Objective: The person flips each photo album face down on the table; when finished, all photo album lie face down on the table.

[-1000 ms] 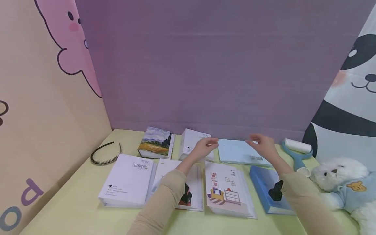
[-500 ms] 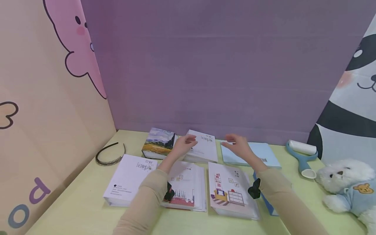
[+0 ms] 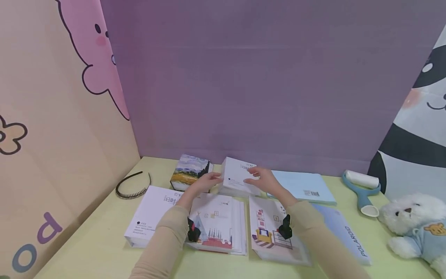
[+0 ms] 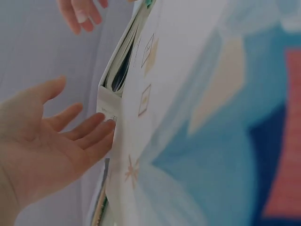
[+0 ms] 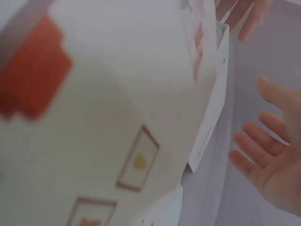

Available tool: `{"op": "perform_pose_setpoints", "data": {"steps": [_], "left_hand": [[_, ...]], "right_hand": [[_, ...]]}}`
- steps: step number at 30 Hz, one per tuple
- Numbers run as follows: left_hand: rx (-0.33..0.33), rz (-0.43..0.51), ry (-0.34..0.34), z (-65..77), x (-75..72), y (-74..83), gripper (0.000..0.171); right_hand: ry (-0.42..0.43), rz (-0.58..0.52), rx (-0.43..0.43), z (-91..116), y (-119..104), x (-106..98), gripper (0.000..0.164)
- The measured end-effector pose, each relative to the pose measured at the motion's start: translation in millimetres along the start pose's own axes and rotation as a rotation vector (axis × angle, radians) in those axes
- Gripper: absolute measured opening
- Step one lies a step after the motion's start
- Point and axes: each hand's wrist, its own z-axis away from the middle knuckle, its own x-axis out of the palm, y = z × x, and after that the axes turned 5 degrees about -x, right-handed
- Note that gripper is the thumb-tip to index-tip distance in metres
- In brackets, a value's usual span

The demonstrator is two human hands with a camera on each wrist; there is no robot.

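A thick white album lies at the back middle of the table in the head view. My left hand is at its left side, fingers loosely extended; in the left wrist view the fingertips reach its edge, and contact is hard to tell. Over its right part hovers my right hand, thumb and fingers apart. The right wrist view shows this hand with relaxed fingers and nothing in its grasp. Left of the album lies a thick book with a painted landscape cover. My left forearm partly covers a white album in front.
Two illustrated albums lie in the front row, beside a blue Polaroid album. A light-blue flat folder is behind. A headband lies left; a lint roller and white teddy bear are right.
Both hands have moved left, from above the light-blue folder to either side of the thick white album at the back, and lowered toward it. The view has shifted slightly.
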Motion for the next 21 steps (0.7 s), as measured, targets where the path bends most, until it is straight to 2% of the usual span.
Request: {"op": "perform_pose_setpoints", "data": {"steps": [3,7,13,21], "left_hand": [[-0.028,-0.012,-0.059,1.0,2.4,-3.3,0.053],[-0.041,-0.04,-0.104,3.8,4.5,-3.5,0.054],[-0.075,-0.049,-0.128,5.1,5.8,-4.3,0.056],[-0.075,-0.088,-0.157,3.7,5.3,-2.4,0.051]], "right_hand": [[-0.066,0.006,0.028,-1,-1,7,0.053],[-0.141,0.0,0.074,-2,-4,14,0.055],[-0.159,0.034,0.082,-5,-10,20,0.054],[-0.195,0.091,0.098,-6,-11,24,0.064]]}}
